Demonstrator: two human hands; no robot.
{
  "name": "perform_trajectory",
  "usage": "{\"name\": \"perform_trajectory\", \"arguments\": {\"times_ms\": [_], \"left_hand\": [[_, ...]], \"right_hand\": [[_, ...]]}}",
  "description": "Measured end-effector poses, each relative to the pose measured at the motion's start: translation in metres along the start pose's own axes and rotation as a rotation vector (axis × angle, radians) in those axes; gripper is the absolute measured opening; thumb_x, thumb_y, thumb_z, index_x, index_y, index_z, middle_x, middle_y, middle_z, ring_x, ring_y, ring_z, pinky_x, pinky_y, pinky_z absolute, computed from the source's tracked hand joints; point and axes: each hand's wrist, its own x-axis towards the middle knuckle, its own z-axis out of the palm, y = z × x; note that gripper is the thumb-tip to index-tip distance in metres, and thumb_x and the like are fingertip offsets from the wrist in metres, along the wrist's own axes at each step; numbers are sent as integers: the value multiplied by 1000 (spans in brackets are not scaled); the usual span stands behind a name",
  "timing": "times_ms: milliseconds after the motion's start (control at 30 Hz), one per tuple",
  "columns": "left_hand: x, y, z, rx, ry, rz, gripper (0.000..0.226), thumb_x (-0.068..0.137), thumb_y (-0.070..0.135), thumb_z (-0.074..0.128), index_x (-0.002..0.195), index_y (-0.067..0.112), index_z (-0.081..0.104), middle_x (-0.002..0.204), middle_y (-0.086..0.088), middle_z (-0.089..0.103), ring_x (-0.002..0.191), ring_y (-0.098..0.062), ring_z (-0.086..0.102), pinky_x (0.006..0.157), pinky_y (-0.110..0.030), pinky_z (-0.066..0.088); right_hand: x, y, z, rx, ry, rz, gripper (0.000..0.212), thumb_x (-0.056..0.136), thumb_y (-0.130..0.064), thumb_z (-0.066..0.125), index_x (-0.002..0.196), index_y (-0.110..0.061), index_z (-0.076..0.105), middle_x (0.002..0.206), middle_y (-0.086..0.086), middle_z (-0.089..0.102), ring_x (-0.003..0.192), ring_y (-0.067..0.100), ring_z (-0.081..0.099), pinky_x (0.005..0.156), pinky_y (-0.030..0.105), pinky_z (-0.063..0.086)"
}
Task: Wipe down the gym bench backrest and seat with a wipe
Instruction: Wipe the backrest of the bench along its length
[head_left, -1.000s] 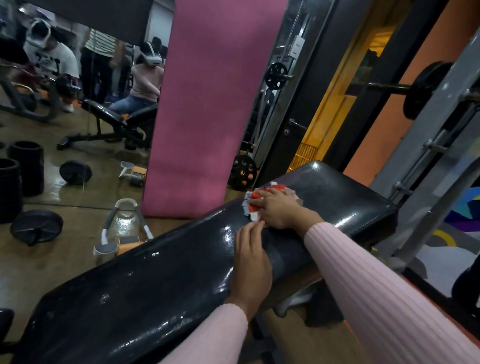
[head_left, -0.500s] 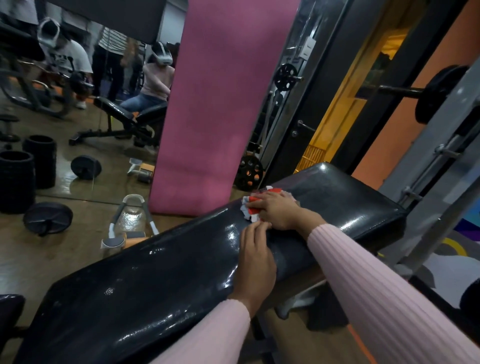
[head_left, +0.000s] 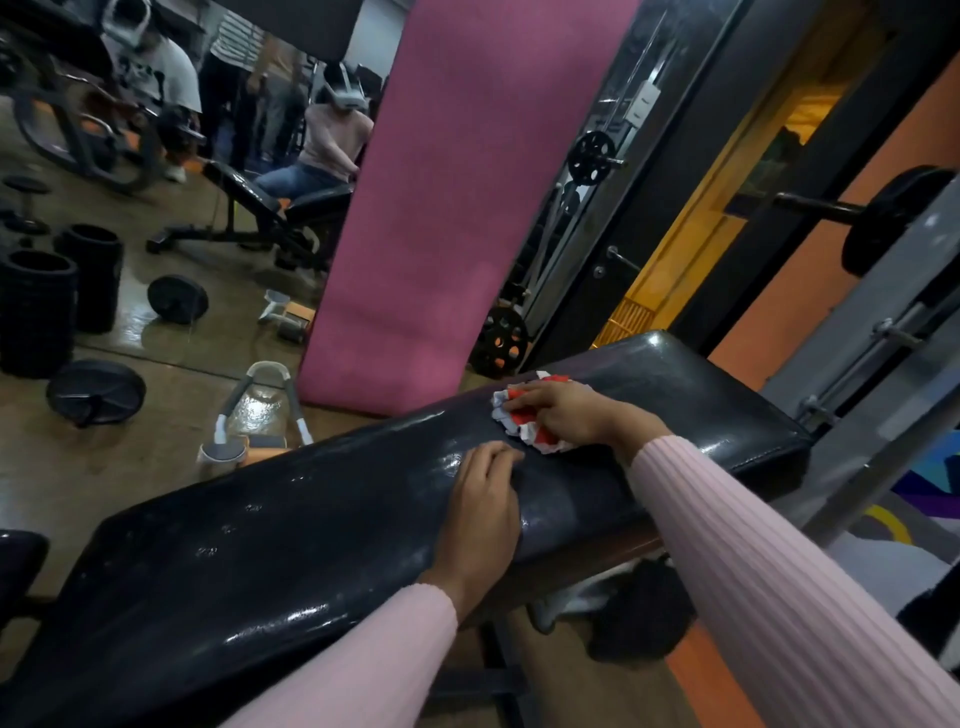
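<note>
Your right hand (head_left: 563, 415) lies on the red-and-white wipe (head_left: 527, 415), fingers curled over the crumpled cloth and pressing it onto the black padded bench (head_left: 291, 551); the grip is closed on the wipe. The wipe sits toward the far upper part of the pad, near its far long edge. Your left hand (head_left: 485, 512) rests flat on the pad just beside the wipe, nearer to you, fingers straight and together, holding nothing. Both sleeves are pale pink ribbed knit.

The pad's vinyl is glossy, with bright highlights and a few small scuffs toward its lower end. It runs diagonally from lower left to upper right.

Behind the bench a pink mat (head_left: 457, 197) stands upright against a mirror. The floor is shiny brown, and on it lie a black weight plate (head_left: 96, 392), a stack of black discs (head_left: 36, 312) and a grey-handled push-up bar (head_left: 260, 410). At the right, a loaded barbell (head_left: 878, 223) sits on a grey rack before an orange wall, beside a yellow-lit doorway (head_left: 727, 208).
</note>
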Motion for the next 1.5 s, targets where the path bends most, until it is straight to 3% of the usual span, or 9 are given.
{"name": "perform_trajectory", "arguments": {"times_ms": [100,267,500,700,767,900,1100,1300,1500], "left_hand": [[-2,-11,-3,-27,48,-45,41,77,-12,45,112,3,63,116,-10,57,112,-12,44,104,-19,32],[-5,-18,-5,-42,134,-30,40,79,-2,36,107,4,64,110,-10,59,105,-18,51,96,-30,41],[-8,-21,-9,-104,187,-149,40,79,-6,40,109,9,62,113,-2,55,106,-12,49,99,-24,38],[-7,-21,-8,-59,136,-183,40,77,-11,41,107,4,63,111,-8,57,103,-20,52,95,-31,42],[-7,-20,-10,-55,128,-176,38,76,-9,41,104,4,63,108,-10,58,99,-23,53,92,-32,43],[-7,-19,-11,-47,125,-163,42,75,-12,41,107,5,63,108,-8,58,101,-22,53,95,-30,42],[-7,-18,-10,-30,153,-155,44,74,-18,44,108,5,63,111,-7,57,104,-17,51,96,-25,42],[-8,-16,-13,-50,175,-157,29,79,-12,45,93,12,56,99,-2,53,91,-12,47,84,-18,39],[-9,-17,-12,-30,148,-153,37,78,-15,44,100,11,58,107,0,52,98,-7,45,90,-14,37]], "right_hand": [[5,12,-4,89,39,63,39,95,-9,46,129,-22,58,128,3,60,105,17,58,81,21,44],[31,-16,19,-390,84,61,58,89,-46,52,144,-38,36,154,-3,32,140,25,30,113,50,21],[-4,-11,21,-62,49,-107,48,95,-14,43,138,-35,49,151,-13,38,139,9,31,112,22,13],[25,-41,39,-347,4,-15,57,94,-41,48,147,-37,30,159,-3,22,144,26,21,116,45,14],[21,-48,44,-239,7,-79,52,95,-34,48,146,-32,36,157,-2,27,144,23,24,117,40,16],[-3,-37,30,89,-57,-113,45,94,-2,46,134,-19,56,135,-13,46,130,1,36,94,-6,13],[34,-43,35,-346,3,8,58,92,-46,50,146,-36,33,156,-4,28,142,23,26,114,51,20],[8,-34,44,-255,0,-223,50,97,-34,44,146,-38,33,158,-10,24,145,15,20,118,44,15],[38,-12,22,-320,69,39,53,93,-35,45,144,-41,33,155,-9,29,141,20,28,113,49,21]]}}
